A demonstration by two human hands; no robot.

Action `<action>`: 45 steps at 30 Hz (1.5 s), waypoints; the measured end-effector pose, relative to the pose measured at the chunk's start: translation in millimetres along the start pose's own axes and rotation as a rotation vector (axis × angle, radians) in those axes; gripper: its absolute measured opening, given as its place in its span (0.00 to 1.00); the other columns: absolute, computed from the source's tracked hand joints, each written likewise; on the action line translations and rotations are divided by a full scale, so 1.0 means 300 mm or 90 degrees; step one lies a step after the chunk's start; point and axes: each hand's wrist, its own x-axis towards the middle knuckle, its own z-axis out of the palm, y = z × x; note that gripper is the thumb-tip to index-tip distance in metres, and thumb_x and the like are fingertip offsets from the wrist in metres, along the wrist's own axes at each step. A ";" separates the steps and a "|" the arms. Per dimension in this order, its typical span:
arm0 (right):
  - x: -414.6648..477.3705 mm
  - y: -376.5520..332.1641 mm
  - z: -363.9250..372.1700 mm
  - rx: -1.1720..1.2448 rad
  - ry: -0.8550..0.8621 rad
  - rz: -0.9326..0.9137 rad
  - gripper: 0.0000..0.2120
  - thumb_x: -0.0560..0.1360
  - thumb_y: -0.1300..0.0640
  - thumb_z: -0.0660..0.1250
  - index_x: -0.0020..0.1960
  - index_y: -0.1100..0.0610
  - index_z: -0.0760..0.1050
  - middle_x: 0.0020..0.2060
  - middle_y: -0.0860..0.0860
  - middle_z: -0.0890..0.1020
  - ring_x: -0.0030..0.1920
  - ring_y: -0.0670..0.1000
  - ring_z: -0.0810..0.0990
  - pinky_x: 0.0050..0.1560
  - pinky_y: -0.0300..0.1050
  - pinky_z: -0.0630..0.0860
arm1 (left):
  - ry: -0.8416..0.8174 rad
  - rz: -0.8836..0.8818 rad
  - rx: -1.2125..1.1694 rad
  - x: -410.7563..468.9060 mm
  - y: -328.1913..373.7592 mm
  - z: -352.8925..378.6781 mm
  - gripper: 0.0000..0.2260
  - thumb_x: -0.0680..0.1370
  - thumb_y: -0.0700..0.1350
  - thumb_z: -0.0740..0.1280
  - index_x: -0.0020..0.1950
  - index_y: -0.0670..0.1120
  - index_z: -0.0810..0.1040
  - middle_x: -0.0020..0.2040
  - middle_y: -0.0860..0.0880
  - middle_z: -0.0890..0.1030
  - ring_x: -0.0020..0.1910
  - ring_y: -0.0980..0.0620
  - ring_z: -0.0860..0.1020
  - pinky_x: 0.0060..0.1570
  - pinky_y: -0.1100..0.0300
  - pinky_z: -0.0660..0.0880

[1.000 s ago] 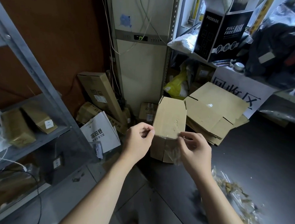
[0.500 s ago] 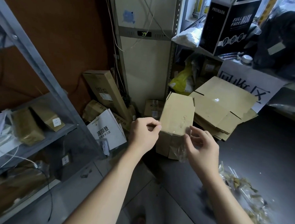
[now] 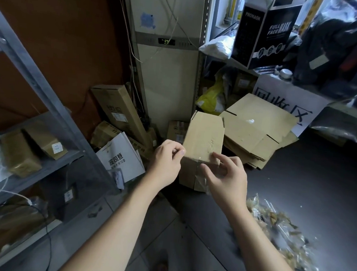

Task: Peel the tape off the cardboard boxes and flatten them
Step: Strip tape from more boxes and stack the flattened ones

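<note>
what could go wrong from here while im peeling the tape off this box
The left hand holds the cardboard box in the air only by a pinch at its edge; a hard pull by the right hand on the clear tape could twist it loose. The tape looks thin and crinkled, so it may tear and leave a strip on the seam. The pile of peeled tape on the floor lies close by and could stick underfoot.
</note>
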 end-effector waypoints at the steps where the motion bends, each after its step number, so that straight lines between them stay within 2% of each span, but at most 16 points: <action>1: -0.001 0.001 0.000 -0.006 0.008 -0.003 0.16 0.71 0.47 0.79 0.57 0.44 0.83 0.48 0.39 0.77 0.49 0.43 0.81 0.49 0.41 0.77 | -0.007 0.008 -0.007 -0.004 -0.007 0.000 0.06 0.84 0.44 0.63 0.53 0.48 0.79 0.56 0.53 0.76 0.53 0.56 0.74 0.46 0.66 0.69; 3: 0.001 -0.001 0.000 -0.004 0.021 -0.007 0.14 0.71 0.48 0.80 0.55 0.43 0.83 0.47 0.40 0.77 0.48 0.43 0.82 0.49 0.43 0.78 | -0.008 0.022 -0.034 -0.010 -0.016 -0.004 0.05 0.84 0.45 0.62 0.52 0.50 0.78 0.56 0.54 0.76 0.51 0.60 0.74 0.47 0.68 0.68; 5: 0.005 -0.001 0.004 0.005 0.013 -0.003 0.14 0.71 0.50 0.80 0.56 0.43 0.83 0.47 0.41 0.77 0.48 0.44 0.81 0.51 0.46 0.79 | -0.006 0.043 -0.048 -0.011 -0.022 -0.011 0.05 0.84 0.45 0.64 0.50 0.51 0.77 0.54 0.55 0.76 0.50 0.61 0.74 0.48 0.64 0.70; 9: 0.015 0.005 0.007 0.010 0.009 -0.005 0.14 0.72 0.51 0.79 0.57 0.44 0.84 0.48 0.42 0.78 0.48 0.43 0.80 0.53 0.47 0.79 | -0.009 0.063 -0.045 -0.018 -0.014 -0.016 0.02 0.82 0.48 0.66 0.54 0.53 0.77 0.58 0.55 0.77 0.56 0.58 0.75 0.49 0.62 0.73; 12: 0.014 0.008 0.010 0.009 0.002 -0.008 0.13 0.72 0.53 0.80 0.56 0.45 0.84 0.48 0.42 0.78 0.48 0.43 0.81 0.52 0.47 0.80 | 0.007 0.048 -0.069 -0.014 -0.018 -0.012 0.12 0.80 0.47 0.70 0.64 0.54 0.80 0.59 0.55 0.77 0.56 0.59 0.76 0.49 0.65 0.73; 15: 0.003 0.009 0.015 0.017 -0.001 -0.008 0.13 0.72 0.53 0.79 0.55 0.43 0.83 0.48 0.42 0.78 0.48 0.43 0.82 0.52 0.47 0.80 | 0.062 0.032 -0.068 -0.012 -0.026 0.001 0.05 0.78 0.45 0.73 0.53 0.50 0.86 0.57 0.55 0.81 0.55 0.56 0.79 0.51 0.60 0.77; 17: -0.002 0.007 0.017 0.026 -0.008 -0.014 0.13 0.73 0.54 0.79 0.54 0.42 0.83 0.48 0.41 0.79 0.49 0.44 0.82 0.53 0.48 0.81 | 0.067 0.001 -0.072 -0.016 -0.016 -0.002 0.03 0.79 0.44 0.72 0.48 0.50 0.85 0.56 0.54 0.81 0.54 0.54 0.79 0.49 0.60 0.76; 21: -0.008 0.010 0.020 0.031 -0.014 -0.030 0.12 0.73 0.55 0.78 0.53 0.42 0.83 0.48 0.41 0.79 0.48 0.45 0.82 0.52 0.49 0.81 | 0.037 -0.015 0.000 -0.012 0.005 -0.020 0.04 0.82 0.44 0.67 0.51 0.48 0.82 0.57 0.53 0.77 0.52 0.55 0.75 0.41 0.68 0.67; 25: -0.014 0.020 0.018 0.042 -0.001 -0.041 0.12 0.73 0.57 0.78 0.53 0.44 0.83 0.48 0.41 0.80 0.48 0.45 0.83 0.51 0.47 0.81 | 0.023 0.010 0.018 -0.022 -0.001 -0.017 0.07 0.84 0.45 0.64 0.53 0.45 0.81 0.58 0.51 0.76 0.51 0.56 0.74 0.42 0.71 0.66; 29: -0.011 0.029 0.008 0.070 0.000 -0.034 0.12 0.74 0.59 0.78 0.52 0.45 0.83 0.49 0.42 0.82 0.47 0.40 0.83 0.52 0.38 0.80 | -0.008 0.019 -0.019 -0.041 0.002 -0.009 0.07 0.85 0.47 0.62 0.53 0.48 0.79 0.60 0.53 0.73 0.55 0.56 0.75 0.50 0.62 0.69; 32: -0.016 0.042 0.011 0.076 -0.033 -0.045 0.11 0.75 0.60 0.77 0.53 0.47 0.83 0.49 0.44 0.83 0.49 0.42 0.84 0.53 0.34 0.79 | -0.014 0.052 0.000 -0.052 0.016 -0.012 0.07 0.84 0.49 0.63 0.53 0.47 0.78 0.65 0.54 0.70 0.58 0.55 0.74 0.54 0.61 0.69; 34: -0.018 0.043 0.019 0.058 -0.042 -0.039 0.14 0.75 0.60 0.76 0.57 0.46 0.82 0.56 0.45 0.81 0.56 0.43 0.82 0.57 0.31 0.76 | -0.018 0.070 0.012 -0.056 0.021 -0.011 0.06 0.84 0.49 0.63 0.52 0.48 0.77 0.72 0.53 0.67 0.65 0.52 0.72 0.58 0.60 0.69; 37: -0.015 0.028 0.025 -0.004 -0.041 -0.110 0.18 0.74 0.67 0.74 0.60 0.50 0.83 0.69 0.49 0.72 0.65 0.47 0.75 0.59 0.29 0.70 | -0.021 0.106 0.072 -0.059 0.015 0.017 0.05 0.84 0.49 0.63 0.50 0.50 0.76 0.81 0.48 0.59 0.79 0.45 0.60 0.68 0.52 0.68; 40: -0.023 0.016 0.021 0.042 -0.075 -0.206 0.17 0.72 0.72 0.73 0.55 0.55 0.85 0.63 0.47 0.77 0.60 0.47 0.80 0.55 0.36 0.77 | -0.035 0.131 0.062 -0.074 0.029 0.062 0.06 0.84 0.49 0.63 0.47 0.56 0.71 0.83 0.48 0.57 0.81 0.42 0.56 0.71 0.44 0.66; 43: -0.034 0.017 0.010 0.092 -0.070 -0.174 0.05 0.76 0.60 0.75 0.52 0.53 0.84 0.54 0.44 0.82 0.56 0.48 0.82 0.54 0.44 0.79 | -0.113 0.135 0.011 -0.077 0.042 0.075 0.06 0.84 0.46 0.63 0.48 0.54 0.73 0.83 0.54 0.53 0.81 0.46 0.57 0.72 0.45 0.66; 45: -0.030 0.041 -0.003 0.121 -0.066 -0.152 0.03 0.77 0.56 0.75 0.50 0.53 0.84 0.53 0.45 0.82 0.55 0.50 0.82 0.52 0.45 0.80 | -0.196 0.147 0.002 -0.066 0.030 0.059 0.08 0.84 0.44 0.62 0.53 0.58 0.75 0.83 0.60 0.51 0.82 0.50 0.54 0.75 0.45 0.63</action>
